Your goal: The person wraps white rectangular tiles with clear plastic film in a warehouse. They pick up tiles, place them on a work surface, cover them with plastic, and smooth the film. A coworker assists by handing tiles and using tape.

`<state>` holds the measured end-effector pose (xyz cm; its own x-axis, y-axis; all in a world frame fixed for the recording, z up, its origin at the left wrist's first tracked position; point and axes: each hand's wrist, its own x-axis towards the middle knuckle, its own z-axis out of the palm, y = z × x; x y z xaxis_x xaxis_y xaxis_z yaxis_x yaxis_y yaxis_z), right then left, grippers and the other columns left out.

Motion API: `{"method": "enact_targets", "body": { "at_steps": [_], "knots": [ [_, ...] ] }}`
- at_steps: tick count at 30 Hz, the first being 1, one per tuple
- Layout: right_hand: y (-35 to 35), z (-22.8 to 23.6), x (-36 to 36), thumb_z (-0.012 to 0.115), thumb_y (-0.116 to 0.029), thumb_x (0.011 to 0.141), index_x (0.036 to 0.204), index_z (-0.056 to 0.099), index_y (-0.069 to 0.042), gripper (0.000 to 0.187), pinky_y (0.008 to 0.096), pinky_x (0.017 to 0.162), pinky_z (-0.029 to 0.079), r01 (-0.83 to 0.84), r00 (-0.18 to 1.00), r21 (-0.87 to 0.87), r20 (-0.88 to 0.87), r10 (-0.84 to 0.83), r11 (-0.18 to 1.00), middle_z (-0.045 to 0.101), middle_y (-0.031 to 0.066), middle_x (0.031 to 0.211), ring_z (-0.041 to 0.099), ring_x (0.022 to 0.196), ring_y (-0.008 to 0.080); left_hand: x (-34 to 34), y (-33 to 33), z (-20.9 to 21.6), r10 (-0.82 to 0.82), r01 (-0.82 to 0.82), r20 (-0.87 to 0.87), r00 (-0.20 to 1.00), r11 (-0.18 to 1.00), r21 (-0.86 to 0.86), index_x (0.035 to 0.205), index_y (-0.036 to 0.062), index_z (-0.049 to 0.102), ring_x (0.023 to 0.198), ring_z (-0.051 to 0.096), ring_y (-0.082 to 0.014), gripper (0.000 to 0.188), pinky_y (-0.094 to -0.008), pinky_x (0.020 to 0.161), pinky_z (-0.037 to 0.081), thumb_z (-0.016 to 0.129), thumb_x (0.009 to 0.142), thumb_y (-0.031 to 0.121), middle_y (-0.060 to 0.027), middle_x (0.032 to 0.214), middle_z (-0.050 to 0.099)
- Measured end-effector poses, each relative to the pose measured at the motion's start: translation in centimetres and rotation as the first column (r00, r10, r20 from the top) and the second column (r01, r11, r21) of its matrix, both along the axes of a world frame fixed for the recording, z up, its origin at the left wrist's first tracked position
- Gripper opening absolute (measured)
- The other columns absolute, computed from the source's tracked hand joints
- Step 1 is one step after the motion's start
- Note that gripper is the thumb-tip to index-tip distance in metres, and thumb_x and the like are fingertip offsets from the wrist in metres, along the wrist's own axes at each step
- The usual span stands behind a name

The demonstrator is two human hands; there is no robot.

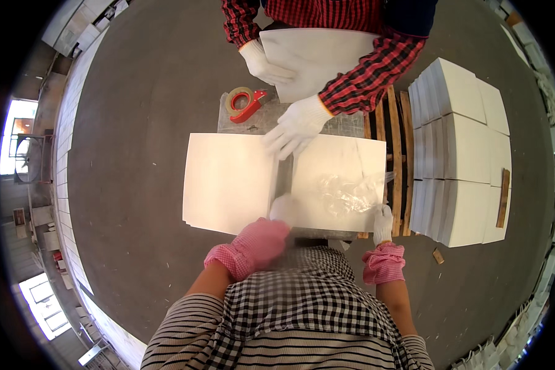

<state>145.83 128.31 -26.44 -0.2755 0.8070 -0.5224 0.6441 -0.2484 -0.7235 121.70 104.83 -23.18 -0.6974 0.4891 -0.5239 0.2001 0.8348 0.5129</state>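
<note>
Two white, faintly veined tiles or slabs lie side by side before me: a left stack (228, 182) and a right one (339, 154). Crumpled clear plastic film (345, 192) rests on the right one. My left hand (282, 211), in a white glove, is smeared by motion at the gap between them. My right hand (383, 223), also gloved, has its fingers closed at the right slab's near right corner; whether they grip the slab or film is unclear. Opposite, a co-worker's gloved hand (299, 126) reaches over the gap, while their other hand (265, 65) touches an upright white slab (317, 55).
A red tape dispenser (245, 105) sits on the grey worktop (339, 125) beyond the left stack. To the right, tall stacks of white slabs (465, 148) stand beside wooden pallet slats (396, 154). A wood scrap (438, 256) lies on the floor.
</note>
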Motion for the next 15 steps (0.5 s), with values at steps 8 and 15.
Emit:
{"method": "enact_targets", "body": {
  "at_steps": [8,15],
  "knots": [
    [-1.2,-0.9,1.0,0.053,-0.024,0.107,0.119,0.067,-0.001,0.029,0.0318,0.074,0.051,0.031,0.999,0.018,0.031,-0.032,0.999,0.066,0.0065,0.097,0.059,0.086,0.0131,1.0,-1.0,3.1,-0.234,0.260,-0.182,0.955,0.956,0.136,0.130,0.0062,0.058,0.102,0.068,-0.0439,0.035,-0.0523,0.086,0.054,0.062,0.098,0.019,-0.0247,0.111,0.071],
    [-2.6,0.8,-0.1,0.053,-0.025,0.106,0.113,0.061,-0.003,0.024,0.0346,0.063,0.052,-0.043,0.999,0.141,0.030,0.039,0.989,0.065,0.0103,0.090,0.062,0.076,0.0157,-2.3,6.5,7.7,-0.366,0.602,-0.673,0.643,0.784,0.149,0.155,0.0113,0.044,0.115,0.065,-0.0345,0.068,-0.0459,0.090,0.056,0.068,0.091,0.013,-0.0214,0.154,0.048]
  ]
}}
